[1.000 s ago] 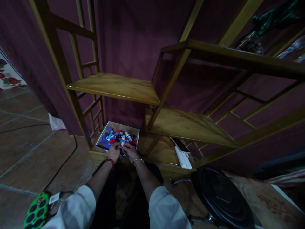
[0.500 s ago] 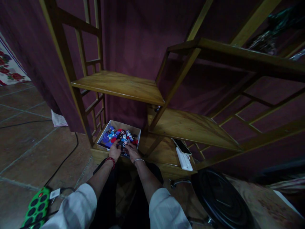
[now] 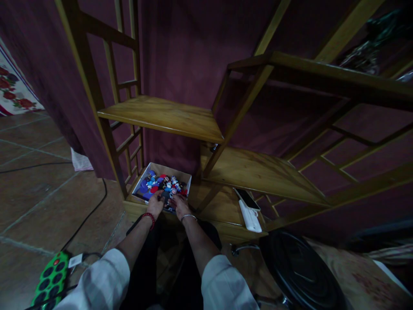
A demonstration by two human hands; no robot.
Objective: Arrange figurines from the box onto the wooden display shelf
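An open white box (image 3: 189, 182) sits on the bottom wooden shelf, filled with several small figures (image 3: 151, 183) in blue, purple, red and black. Over its front edge, my left hand (image 3: 155, 204), with a red bead bracelet at the wrist, has its fingers closed on a small dark piece (image 3: 165, 195). My right hand (image 3: 179, 204), wearing a silver bangle, faces it from the right, its fingers bent around something too small and dark to make out.
Wooden shelving (image 3: 161, 115) stands around and above the box. A phone (image 3: 247, 199) and a white object (image 3: 250, 218) lie to the right. A black round stool (image 3: 301, 269) is at lower right, a green power strip (image 3: 50, 282) at lower left.
The dark piece between my hands now shows more of its flat grey surface. Both hands remain at the box's front edge with only slight finger movement.
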